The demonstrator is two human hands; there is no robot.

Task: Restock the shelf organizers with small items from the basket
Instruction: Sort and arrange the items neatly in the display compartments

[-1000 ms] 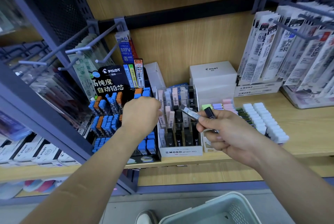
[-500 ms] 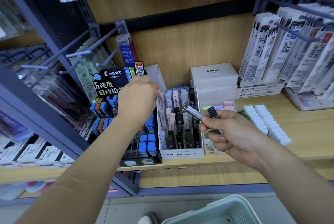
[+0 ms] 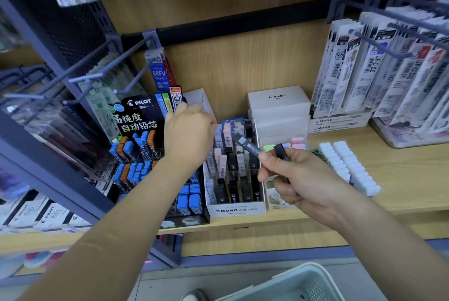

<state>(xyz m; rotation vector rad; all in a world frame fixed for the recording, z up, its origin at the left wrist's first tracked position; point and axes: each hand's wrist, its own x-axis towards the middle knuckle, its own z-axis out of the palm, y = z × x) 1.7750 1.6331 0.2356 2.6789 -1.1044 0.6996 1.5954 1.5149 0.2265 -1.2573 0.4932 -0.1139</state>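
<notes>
Both bare arms reach forward from the bottom of the view. The left forearm [image 3: 109, 223] slants up to a straight wrist. The left hand [image 3: 188, 135] shows its back, its fingers curled away and blurred at the tips, so whether they hold anything is hidden. The right forearm [image 3: 388, 240] comes in from the lower right. The right hand [image 3: 306, 179], lower than the left and apart from it, pinches a slim dark grey plastic case [image 3: 247, 144] under the thumb and holds a slim black case [image 3: 280, 151] among its curled fingers.
</notes>
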